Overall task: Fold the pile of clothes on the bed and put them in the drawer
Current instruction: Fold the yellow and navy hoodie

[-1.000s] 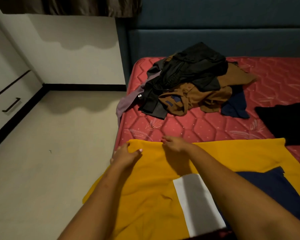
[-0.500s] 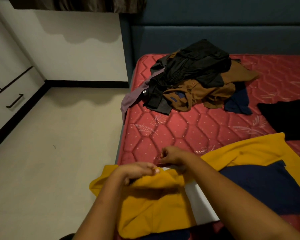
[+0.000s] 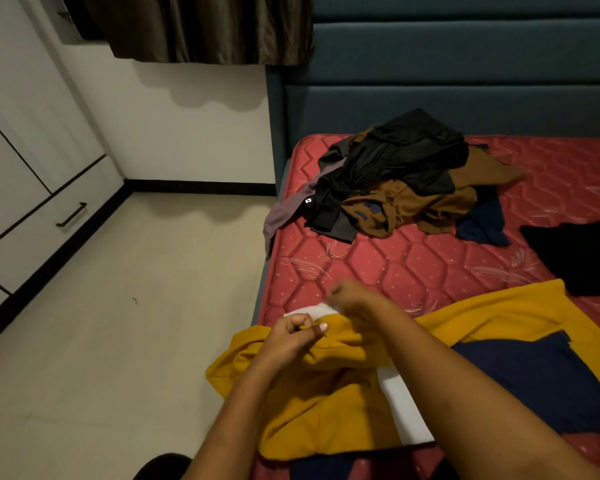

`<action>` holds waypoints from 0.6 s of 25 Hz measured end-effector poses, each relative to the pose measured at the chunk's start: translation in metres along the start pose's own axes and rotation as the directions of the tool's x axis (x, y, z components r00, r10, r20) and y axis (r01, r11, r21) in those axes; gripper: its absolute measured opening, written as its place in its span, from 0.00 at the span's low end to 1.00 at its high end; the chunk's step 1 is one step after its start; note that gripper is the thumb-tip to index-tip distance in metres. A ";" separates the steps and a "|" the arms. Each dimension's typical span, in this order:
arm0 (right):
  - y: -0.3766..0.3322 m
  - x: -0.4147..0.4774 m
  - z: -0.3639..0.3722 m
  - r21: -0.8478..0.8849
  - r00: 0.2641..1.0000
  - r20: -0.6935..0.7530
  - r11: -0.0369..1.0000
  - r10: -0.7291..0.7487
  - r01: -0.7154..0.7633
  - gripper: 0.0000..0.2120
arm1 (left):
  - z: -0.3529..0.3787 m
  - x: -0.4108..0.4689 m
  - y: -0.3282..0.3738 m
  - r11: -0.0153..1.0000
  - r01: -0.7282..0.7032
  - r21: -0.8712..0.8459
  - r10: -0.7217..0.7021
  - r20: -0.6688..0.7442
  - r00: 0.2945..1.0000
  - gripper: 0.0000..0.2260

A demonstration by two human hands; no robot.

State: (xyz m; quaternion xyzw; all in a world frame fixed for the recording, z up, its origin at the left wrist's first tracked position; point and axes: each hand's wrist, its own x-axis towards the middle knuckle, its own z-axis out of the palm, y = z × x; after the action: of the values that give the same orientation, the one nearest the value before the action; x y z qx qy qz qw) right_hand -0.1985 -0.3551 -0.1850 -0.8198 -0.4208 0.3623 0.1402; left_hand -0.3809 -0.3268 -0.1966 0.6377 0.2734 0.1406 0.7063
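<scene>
Left hand (image 3: 297, 336) and right hand (image 3: 352, 299) both pinch the shirt (image 3: 326, 410) by the bed (image 3: 395, 265) left edge. I'd pull that hem taut, then fold straight over.

One head-worn camera (wide-angle, bending the wall lines) looks forward and down from the near edge of the mattress (image 3: 413, 268). The forearms (image 3: 465, 393) lie close beneath it, the headboard (image 3: 465, 98) far ahead, floor (image 3: 118, 306) to the left.
</scene>
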 end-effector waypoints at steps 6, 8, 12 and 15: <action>-0.017 -0.014 -0.048 0.288 0.484 -0.875 0.785 -0.018 0.549 0.10 | -0.010 0.018 0.026 0.955 -0.110 0.277 0.183 -0.255 0.949 0.11; -0.017 -0.016 -0.050 0.232 0.380 -0.925 0.745 -0.030 0.625 0.10 | -0.017 0.034 0.035 0.830 -0.049 0.556 0.238 -0.272 0.932 0.21; -0.014 -0.019 -0.045 0.272 0.320 -0.945 0.702 0.066 0.658 0.11 | -0.012 0.060 0.049 0.419 0.092 0.903 0.169 -0.177 0.970 0.37; 0.033 0.006 -0.017 0.624 0.836 -0.506 0.759 0.213 0.185 0.22 | -0.004 0.068 0.038 0.387 0.239 0.891 -0.035 -0.245 0.969 0.40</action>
State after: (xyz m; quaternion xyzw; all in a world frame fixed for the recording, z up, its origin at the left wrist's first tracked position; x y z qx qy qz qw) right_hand -0.1653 -0.3691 -0.1935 -0.7904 -0.2036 0.2359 0.5274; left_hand -0.3220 -0.2810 -0.1741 0.8787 0.4217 -0.0325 0.2215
